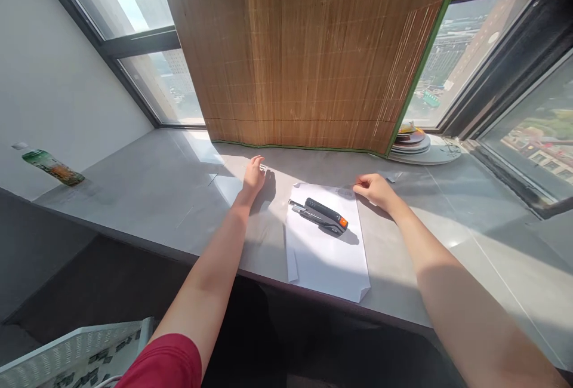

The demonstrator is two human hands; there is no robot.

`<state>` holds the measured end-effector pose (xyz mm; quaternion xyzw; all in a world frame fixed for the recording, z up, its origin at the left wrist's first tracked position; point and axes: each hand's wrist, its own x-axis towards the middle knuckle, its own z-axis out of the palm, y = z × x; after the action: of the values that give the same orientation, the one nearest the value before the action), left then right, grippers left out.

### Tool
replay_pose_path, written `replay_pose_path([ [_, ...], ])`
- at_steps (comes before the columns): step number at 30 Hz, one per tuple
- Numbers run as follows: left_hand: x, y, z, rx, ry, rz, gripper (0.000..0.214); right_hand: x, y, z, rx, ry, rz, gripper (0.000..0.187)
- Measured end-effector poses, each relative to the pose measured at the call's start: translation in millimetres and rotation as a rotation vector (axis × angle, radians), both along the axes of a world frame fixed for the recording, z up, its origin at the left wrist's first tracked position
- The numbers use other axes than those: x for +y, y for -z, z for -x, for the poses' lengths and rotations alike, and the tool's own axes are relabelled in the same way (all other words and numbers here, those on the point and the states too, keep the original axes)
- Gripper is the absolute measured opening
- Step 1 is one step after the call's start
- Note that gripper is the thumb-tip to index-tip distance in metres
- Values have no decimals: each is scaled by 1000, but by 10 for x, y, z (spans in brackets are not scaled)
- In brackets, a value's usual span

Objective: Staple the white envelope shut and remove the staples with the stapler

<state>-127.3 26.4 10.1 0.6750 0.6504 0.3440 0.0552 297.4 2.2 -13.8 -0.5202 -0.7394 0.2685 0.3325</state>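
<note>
Left hand [253, 176] laid flat on the grey counter [147, 197], fingers stretched and together, gripping nothing; right hand [375, 188] loosely curled at the far right corner of the white paper [329, 256], impossible to tell whether pinching the sheet or only beside it; hands well apart, paper between them and nearer the right one; black stapler [320, 216] with an orange end lying slantwise on the far half of the paper, between the two hands, touched by neither; as to progress, seemingly at the very outset: sheets gathered in a stack, near right corner bent up, stapler set down and ungripped, no staple to be made out in the paper; as to containers: far to the left of the left hand, a plastic bottle [52, 166], seemingly on its side at the counter's end, white cap on, contents hidden behind a green and orange label; beyond the right hand, by the window, a low stack of plates [414, 140] with something yellow-orange on top, too small to name; below the left forearm, off the counter, a white slatted basket [67, 346] holding patterned stuff, unclear what; behind both hands, a bamboo blind [308, 48] hanging down to the counter.
</note>
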Motion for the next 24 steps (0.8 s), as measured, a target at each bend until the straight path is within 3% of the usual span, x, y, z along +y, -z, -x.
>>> replay_pose_path([
  [6, 148, 151, -17, 77, -49, 138, 32, -2, -46, 30, 6, 6, -12, 34],
  [10, 201, 166, 41, 39, -111, 99, 23, -45, -113, 122, 56, 28, -61, 45],
  [12, 212, 151, 8, -63, -106, 33, 12, -116, -186, 243, 115, -55, -49, 51],
  [14, 184, 122, -105, -221, -18, -33, 4, -225, -278, 406, 150, -257, 5, 53],
  [18, -6, 37, -511, -629, 335, -5, 30, -480, -436, 719, 41, -631, 102, 50],
  [21, -172, -12, -758, -747, 547, 144, 39, -602, -487, 841, -46, -691, 84, 53],
  [24, -240, -26, -831, -759, 613, 258, 37, -633, -496, 872, -47, -699, 25, 46],
])
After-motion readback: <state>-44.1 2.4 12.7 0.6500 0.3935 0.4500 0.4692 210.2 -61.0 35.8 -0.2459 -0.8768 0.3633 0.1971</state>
